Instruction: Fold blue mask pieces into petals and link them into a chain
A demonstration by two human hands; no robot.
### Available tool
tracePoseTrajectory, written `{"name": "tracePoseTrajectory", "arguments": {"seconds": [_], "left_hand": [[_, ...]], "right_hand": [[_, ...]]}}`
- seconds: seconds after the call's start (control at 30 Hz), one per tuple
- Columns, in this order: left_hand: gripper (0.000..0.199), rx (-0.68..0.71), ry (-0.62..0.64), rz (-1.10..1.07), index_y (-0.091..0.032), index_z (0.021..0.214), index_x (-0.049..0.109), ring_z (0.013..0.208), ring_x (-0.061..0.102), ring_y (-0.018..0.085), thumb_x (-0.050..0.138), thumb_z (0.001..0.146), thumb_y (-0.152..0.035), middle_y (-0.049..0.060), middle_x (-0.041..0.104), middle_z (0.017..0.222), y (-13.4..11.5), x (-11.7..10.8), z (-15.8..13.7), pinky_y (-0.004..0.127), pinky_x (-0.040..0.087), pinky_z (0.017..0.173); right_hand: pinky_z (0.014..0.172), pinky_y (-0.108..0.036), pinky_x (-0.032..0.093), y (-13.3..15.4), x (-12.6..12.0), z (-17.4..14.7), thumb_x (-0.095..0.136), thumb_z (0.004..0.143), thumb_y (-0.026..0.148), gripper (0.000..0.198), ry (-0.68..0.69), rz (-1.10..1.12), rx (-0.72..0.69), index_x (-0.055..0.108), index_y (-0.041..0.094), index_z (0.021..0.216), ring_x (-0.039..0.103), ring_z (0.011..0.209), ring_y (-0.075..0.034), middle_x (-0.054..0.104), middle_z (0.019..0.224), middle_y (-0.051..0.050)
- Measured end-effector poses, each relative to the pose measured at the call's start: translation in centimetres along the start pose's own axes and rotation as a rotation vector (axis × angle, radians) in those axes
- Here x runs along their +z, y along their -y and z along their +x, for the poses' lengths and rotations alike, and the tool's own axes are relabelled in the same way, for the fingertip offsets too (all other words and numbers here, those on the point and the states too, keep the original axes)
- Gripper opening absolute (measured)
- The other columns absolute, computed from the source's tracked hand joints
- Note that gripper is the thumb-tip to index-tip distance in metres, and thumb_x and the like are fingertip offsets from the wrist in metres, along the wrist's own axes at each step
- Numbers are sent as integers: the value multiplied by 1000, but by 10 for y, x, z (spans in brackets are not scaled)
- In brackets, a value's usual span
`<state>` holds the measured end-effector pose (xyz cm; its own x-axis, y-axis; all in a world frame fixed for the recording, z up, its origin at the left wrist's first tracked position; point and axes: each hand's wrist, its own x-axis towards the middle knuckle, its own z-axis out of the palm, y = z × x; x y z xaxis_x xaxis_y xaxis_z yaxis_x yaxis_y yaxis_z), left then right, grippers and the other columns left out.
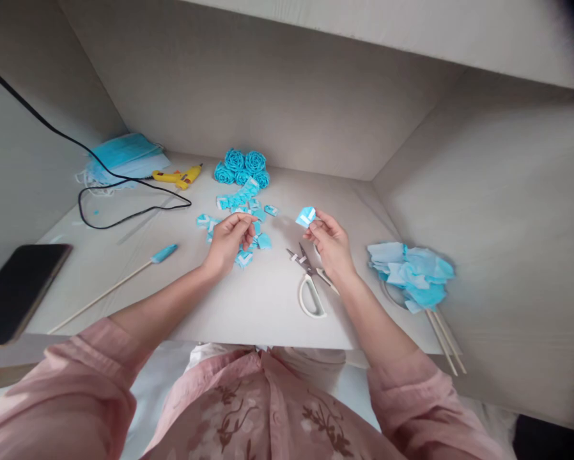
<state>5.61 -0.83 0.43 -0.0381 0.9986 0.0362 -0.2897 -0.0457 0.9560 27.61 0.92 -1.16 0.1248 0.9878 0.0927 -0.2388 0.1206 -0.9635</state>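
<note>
My right hand (331, 246) pinches a small blue petal-shaped piece (305, 217) with a white V-shaped strip on it, held above the table. My left hand (230, 241) is closed in a pinch over a scatter of similar blue pieces (264, 241); what its fingertips hold, if anything, is too small to make out. White-handled scissors (310, 297) lie with blades apart just below and left of my right hand, partly covered by it. Several rolled blue rosettes (241, 167) are stacked behind the loose pieces, with a row of blue pieces (239, 195) in front.
At left are a yellow glue gun (178, 177) with a looping black cord (138, 225), blue face masks (124, 156), a phone-like black slab (21, 291) and a blue-tipped stick (107, 294). Crumpled blue material (414, 271) and thin sticks (443, 342) lie right. Walls enclose the table.
</note>
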Motion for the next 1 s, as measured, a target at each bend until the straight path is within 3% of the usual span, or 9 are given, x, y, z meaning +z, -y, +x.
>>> {"name": "tracePoseTrajectory", "arguments": {"seconds": [0.37,0.5,0.63,0.7,0.77,0.87,0.93,1.0], "left_hand": [[25,33,-5,56,-17,84,62,53,48,9,63,81,-42,-2,54,66,2,-2,1,21,35,45],[33,276,-34,234,-17,86,67,60,52,11,56,88,-48,1,60,71,-16,-15,12,23,40,53],[36,553,-41,578,-16,101,72,83,62,16,51,92,-44,6,70,89,-54,-38,25,27,48,78],[38,613,56,790,-16,109,71,97,64,21,55,90,-45,9,72,103,-68,-48,27,32,47,91],[48,630,236,1019,-18,120,68,116,60,27,62,85,-50,12,69,122,-71,-59,24,39,42,104],[73,539,486,1332,-25,142,53,140,42,34,68,78,-57,12,49,150,-58,-77,11,48,29,117],[84,446,544,1483,-29,149,42,147,31,35,68,76,-61,11,34,161,-42,-90,0,52,24,119],[88,370,531,1578,-27,152,37,150,24,37,66,77,-62,12,24,164,-27,-102,-9,53,22,120]], "right_hand": [[72,-28,54,0,1,-2,78,67,36,45,1,-50,26,67,22,109,59,71,-11,61,79,4],[72,-28,54,0,0,-1,77,67,37,45,-21,-63,14,67,22,108,59,70,-11,62,77,4],[75,-32,56,-9,-3,9,71,73,43,45,4,-144,-15,67,21,111,61,71,-12,65,80,2],[80,-37,57,-14,-6,17,67,76,49,50,52,-263,-25,66,19,116,66,78,-16,70,89,-3],[93,-42,54,-14,-10,25,63,80,55,57,103,-434,-81,64,18,123,69,97,-22,72,110,-10],[110,-45,42,2,-17,27,55,87,56,61,61,-600,-250,56,19,135,60,124,-25,64,134,-14],[112,-46,40,20,-21,19,51,91,51,56,58,-647,-326,54,21,138,57,129,-24,61,139,-13],[111,-46,42,39,-23,1,51,93,42,48,154,-759,-357,56,22,136,59,127,-24,63,137,-11]]}}
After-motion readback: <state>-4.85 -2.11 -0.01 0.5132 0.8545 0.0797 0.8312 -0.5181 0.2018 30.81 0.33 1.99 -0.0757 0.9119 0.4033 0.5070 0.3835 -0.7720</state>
